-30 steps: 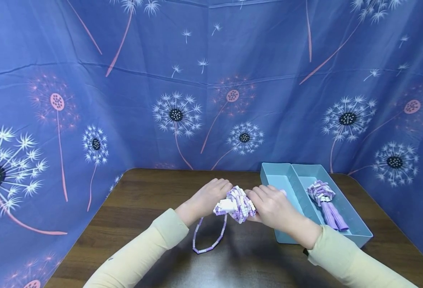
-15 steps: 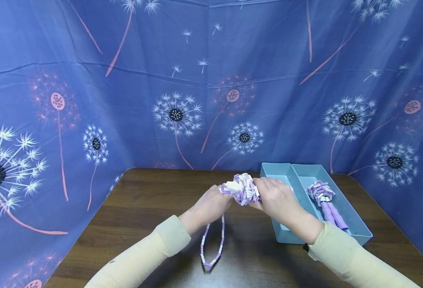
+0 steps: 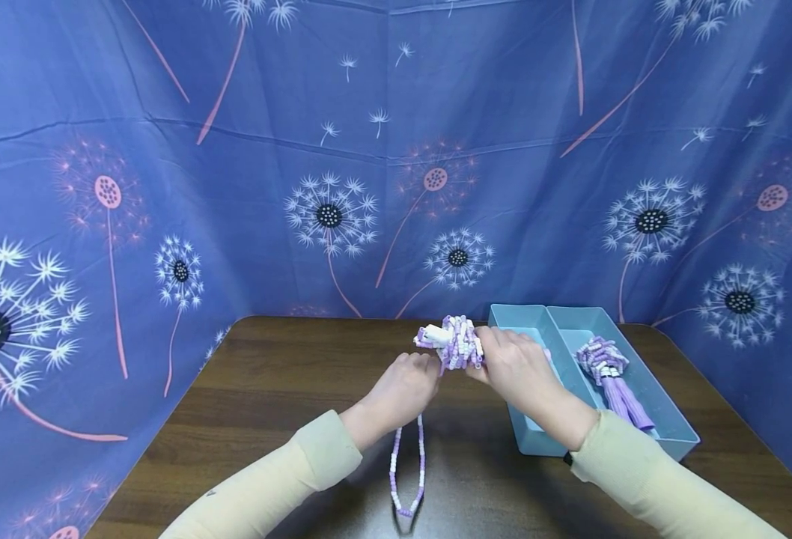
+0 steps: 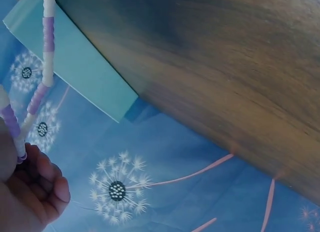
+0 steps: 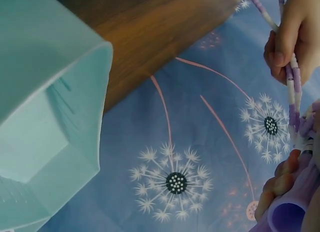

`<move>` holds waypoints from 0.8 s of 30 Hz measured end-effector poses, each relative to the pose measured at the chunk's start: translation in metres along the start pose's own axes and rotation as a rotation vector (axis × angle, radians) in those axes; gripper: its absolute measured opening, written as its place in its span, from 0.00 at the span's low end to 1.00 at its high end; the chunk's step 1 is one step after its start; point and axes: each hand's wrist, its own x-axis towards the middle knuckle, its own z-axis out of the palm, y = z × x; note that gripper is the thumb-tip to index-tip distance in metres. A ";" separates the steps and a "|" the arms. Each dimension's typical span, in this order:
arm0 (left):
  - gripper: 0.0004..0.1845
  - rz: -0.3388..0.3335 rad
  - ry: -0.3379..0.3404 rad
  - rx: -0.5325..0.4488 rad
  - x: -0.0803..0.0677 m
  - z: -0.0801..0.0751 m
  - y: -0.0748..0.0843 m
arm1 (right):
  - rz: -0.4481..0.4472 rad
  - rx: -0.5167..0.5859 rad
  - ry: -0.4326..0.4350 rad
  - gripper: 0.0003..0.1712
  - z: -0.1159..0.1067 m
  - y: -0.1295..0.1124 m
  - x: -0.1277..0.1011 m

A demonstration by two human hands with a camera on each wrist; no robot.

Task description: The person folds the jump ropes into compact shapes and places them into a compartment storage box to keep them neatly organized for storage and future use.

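Observation:
A bundled beaded jump rope (image 3: 462, 343) in purple and white is held between both hands above the table. My right hand (image 3: 520, 367) grips it by its purple handles (image 5: 300, 189), whose hollow end shows in the right wrist view. My left hand (image 3: 404, 388), just left of the bundle, pinches beaded strands that run to it. Below the left hand a loose loop (image 3: 394, 479) of the same rope hangs down. Curled fingers (image 4: 44, 167) of the left hand show at the beads in the left wrist view.
A light blue two-part box (image 3: 537, 443) stands at the right of the brown table (image 3: 288, 374). Its right compartment holds another bundled jump rope (image 3: 601, 359) with purple handles (image 3: 626, 404). A blue dandelion-print cloth (image 3: 248, 224) hangs behind.
Both hands have lifted the bundle slightly away and to the right. The left hand has moved right and down along the strands, and the hanging loop has shifted right, lower and narrower.

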 end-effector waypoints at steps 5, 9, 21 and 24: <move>0.10 0.013 -0.080 0.067 0.000 -0.008 0.005 | 0.017 -0.034 0.004 0.29 0.004 0.001 0.000; 0.10 -0.002 -0.092 0.074 -0.001 -0.013 0.008 | 0.017 -0.053 -0.008 0.32 0.004 0.002 0.000; 0.13 0.036 -0.017 0.109 -0.002 -0.027 0.014 | 0.036 -0.160 -0.042 0.32 0.005 0.004 -0.001; 0.14 0.053 -0.009 0.116 -0.001 -0.031 0.012 | 0.027 -0.179 -0.041 0.32 0.005 0.004 -0.002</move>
